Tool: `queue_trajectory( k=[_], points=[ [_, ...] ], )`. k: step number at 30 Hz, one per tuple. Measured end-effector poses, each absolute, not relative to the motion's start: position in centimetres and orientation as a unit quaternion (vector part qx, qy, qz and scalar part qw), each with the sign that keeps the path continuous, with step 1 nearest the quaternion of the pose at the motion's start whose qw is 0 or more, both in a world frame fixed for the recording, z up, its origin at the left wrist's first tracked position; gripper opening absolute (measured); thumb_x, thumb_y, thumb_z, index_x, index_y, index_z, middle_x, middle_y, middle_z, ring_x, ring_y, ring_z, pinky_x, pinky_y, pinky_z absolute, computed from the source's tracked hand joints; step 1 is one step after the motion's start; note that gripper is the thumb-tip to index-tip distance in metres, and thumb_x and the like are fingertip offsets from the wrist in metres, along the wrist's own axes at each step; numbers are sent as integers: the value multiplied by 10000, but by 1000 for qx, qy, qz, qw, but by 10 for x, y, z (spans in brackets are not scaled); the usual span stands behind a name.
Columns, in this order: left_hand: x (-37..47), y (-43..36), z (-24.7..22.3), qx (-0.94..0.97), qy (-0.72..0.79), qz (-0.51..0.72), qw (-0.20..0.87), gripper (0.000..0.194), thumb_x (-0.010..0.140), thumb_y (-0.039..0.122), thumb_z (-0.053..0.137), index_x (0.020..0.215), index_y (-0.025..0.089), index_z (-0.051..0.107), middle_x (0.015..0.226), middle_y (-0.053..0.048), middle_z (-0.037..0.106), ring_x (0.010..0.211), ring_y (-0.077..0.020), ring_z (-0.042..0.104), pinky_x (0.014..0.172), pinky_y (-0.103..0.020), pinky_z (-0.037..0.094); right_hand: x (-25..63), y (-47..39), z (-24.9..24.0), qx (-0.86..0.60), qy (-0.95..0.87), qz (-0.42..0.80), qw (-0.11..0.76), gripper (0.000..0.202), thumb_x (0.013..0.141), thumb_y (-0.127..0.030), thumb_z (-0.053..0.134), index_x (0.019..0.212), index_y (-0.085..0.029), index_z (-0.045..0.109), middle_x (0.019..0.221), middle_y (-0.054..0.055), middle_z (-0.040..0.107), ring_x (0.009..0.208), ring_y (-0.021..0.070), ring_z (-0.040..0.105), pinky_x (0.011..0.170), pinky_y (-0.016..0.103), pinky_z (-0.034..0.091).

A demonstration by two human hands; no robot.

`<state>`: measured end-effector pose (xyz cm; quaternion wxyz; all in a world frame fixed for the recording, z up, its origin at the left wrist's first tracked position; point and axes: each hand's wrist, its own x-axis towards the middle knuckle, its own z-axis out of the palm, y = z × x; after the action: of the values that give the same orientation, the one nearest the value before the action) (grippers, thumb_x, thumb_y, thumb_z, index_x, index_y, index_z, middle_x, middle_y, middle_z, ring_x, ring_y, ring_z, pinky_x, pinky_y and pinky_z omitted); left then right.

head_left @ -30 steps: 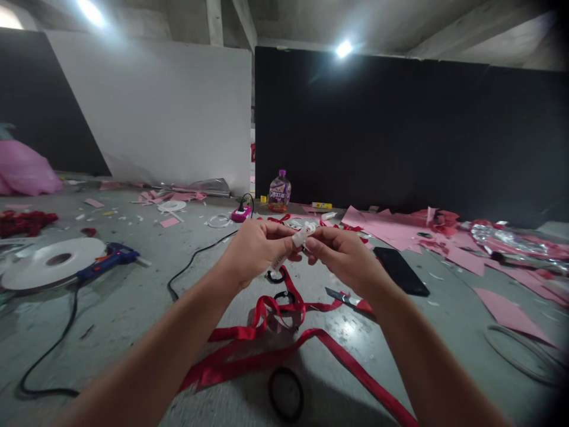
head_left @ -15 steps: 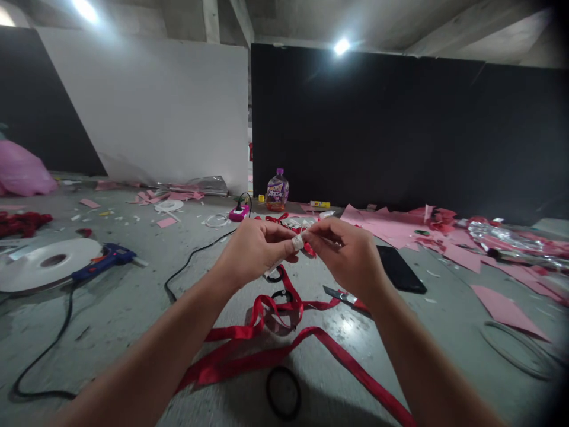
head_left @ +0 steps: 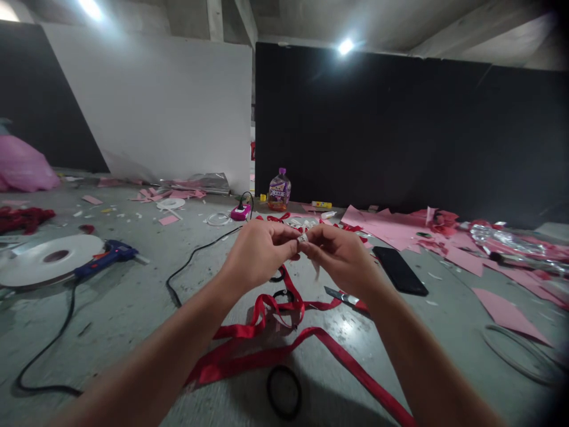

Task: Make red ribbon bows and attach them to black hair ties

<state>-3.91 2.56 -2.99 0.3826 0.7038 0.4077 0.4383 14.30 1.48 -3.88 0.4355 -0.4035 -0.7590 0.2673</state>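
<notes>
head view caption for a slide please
Left hand and right hand hold a white strip above loose red ribbon.

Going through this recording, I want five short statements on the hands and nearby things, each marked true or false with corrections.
1. The left hand and right hand both pinch a white strip. True.
2. The bottle is capped in green. False: its cap is purple.
3. The glue gun lies left of both hands. True.
4. The black phone lies left of the left hand. False: it lies right of the right hand.
5. The red ribbon is rolled up neatly. False: it lies loose.
</notes>
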Motion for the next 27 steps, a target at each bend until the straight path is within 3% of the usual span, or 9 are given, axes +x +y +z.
queue_trajectory(
  k=[4,8,11,14,16,20,27],
  points=[
    [-40,31,-32,700,368,434,432,154,793,238,723,917,148,746,753,-54,759,699,-163,724,599,-223,547,146,18,-38,-382,-761,306,427,257,924,-411,602,821,-176,590,698,-13,553,601,104,490,553,256,389],
    [-39,35,-37,720,329,457,406,198,843,266,681,994,140,692,796,-64,753,715,-170,721,630,-251,559,145,20,-39,-365,-732,367,443,247,937,-404,583,834,-180,600,699,-19,541,601,100,490,566,261,380],
    [-38,35,-41,758,321,491,286,201,869,271,655,1044,173,645,814,-42,747,738,-168,712,673,-265,546,143,21,-44,-365,-679,421,477,259,922,-440,597,847,-192,597,692,-25,533,584,99,486,530,256,340],
    [-38,33,-44,819,309,471,104,99,903,233,608,964,209,683,861,-27,753,788,-159,699,747,-263,516,141,22,-49,-372,-637,458,495,291,922,-476,586,840,-196,595,678,-23,520,585,103,467,534,255,336],
    [-38,32,-44,838,303,453,40,122,923,237,583,952,222,701,909,-28,759,824,-164,699,784,-269,505,140,22,-50,-372,-615,481,502,291,918,-480,586,839,-200,602,697,-14,531,601,110,465,554,258,360],
    [-38,32,-47,831,329,447,-3,187,931,317,582,1032,214,700,947,-57,763,851,-201,702,773,-301,500,138,21,-49,-376,-552,538,513,285,847,-484,665,812,-205,619,727,5,564,619,122,493,560,261,396],
    [-40,34,-49,843,304,442,-30,245,964,296,521,1098,208,706,1014,-66,766,919,-208,703,841,-320,494,134,18,-46,-370,-449,603,545,292,703,-418,805,821,-191,664,799,19,610,696,130,532,575,247,426]
  ],
)
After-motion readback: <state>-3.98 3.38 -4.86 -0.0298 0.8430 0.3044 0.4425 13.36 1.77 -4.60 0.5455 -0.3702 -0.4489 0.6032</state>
